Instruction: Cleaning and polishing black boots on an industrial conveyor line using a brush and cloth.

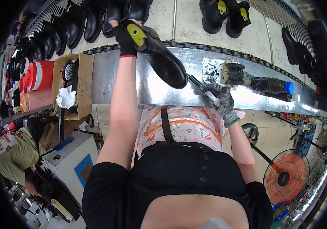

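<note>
My left hand [127, 41], in a black fingerless glove with a red cuff, is closed on the upper part of a black leather ankle boot [162, 65]. The boot is tilted above the metal bench, its toe to the lower right and its yellow inner lining showing. In a grey knitted glove smudged with black, my right hand [224, 102] is closed round a slim black-and-white pen-like tool [196, 82]. The tool's far end lies beside the toe; whether it touches the leather I cannot tell. Just beyond that hand rests a blackened sponge block [233, 74].
A dark bottle with a blue cap [272, 85] lies on the metal bench [106, 78]. Black boots [91, 21] line the pale conveyor [188, 28] behind. At left stand a cardboard box [84, 86] with a hairbrush [68, 71] and another person [13, 156]. An orange fan [285, 177] is at lower right.
</note>
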Demonstrator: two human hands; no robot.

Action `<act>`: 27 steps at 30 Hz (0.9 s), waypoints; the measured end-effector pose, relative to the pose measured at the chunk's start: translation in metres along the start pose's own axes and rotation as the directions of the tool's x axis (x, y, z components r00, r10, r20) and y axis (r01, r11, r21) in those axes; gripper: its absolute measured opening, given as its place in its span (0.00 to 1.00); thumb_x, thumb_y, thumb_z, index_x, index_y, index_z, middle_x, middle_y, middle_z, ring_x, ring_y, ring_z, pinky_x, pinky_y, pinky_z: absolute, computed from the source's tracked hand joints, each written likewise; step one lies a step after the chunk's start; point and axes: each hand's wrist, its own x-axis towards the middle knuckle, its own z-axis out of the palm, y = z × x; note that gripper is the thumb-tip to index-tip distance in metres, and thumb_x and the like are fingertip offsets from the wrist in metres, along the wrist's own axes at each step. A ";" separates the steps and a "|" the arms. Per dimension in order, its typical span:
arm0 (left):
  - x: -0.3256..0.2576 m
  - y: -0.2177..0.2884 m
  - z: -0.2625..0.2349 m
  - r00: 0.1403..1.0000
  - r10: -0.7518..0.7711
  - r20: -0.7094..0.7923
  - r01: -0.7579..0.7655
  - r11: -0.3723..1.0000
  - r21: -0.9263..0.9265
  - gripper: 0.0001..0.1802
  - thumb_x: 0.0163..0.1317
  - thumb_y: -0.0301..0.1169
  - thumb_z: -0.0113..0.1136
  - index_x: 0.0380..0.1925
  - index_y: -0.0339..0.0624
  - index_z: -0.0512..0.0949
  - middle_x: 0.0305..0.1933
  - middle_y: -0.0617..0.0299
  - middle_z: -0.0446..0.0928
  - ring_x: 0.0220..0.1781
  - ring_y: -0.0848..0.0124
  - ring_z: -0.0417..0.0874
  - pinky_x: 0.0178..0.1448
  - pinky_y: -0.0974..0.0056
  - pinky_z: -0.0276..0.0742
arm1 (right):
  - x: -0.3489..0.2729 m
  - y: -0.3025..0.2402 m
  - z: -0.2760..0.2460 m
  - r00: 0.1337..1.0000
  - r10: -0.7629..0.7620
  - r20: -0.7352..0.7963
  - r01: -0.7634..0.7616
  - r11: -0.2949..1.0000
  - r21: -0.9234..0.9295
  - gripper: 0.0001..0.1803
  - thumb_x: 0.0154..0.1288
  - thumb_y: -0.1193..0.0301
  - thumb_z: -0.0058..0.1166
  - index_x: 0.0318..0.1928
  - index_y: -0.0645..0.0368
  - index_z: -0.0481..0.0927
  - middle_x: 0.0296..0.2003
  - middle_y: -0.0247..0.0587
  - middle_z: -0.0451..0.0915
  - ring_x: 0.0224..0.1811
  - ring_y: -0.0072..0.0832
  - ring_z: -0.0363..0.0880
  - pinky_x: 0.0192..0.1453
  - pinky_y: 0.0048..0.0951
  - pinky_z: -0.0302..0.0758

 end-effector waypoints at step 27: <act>-0.105 0.048 0.010 0.913 0.397 -0.093 -0.025 0.282 0.959 0.39 0.50 0.64 0.59 0.43 0.39 0.68 0.37 0.51 0.77 0.40 0.55 0.81 0.42 0.59 0.74 | -0.001 -0.007 -0.032 0.938 -0.142 -0.315 -0.024 0.883 -0.470 0.16 0.70 0.66 0.49 0.54 0.58 0.73 0.39 0.36 0.82 0.35 0.23 0.79 0.39 0.25 0.75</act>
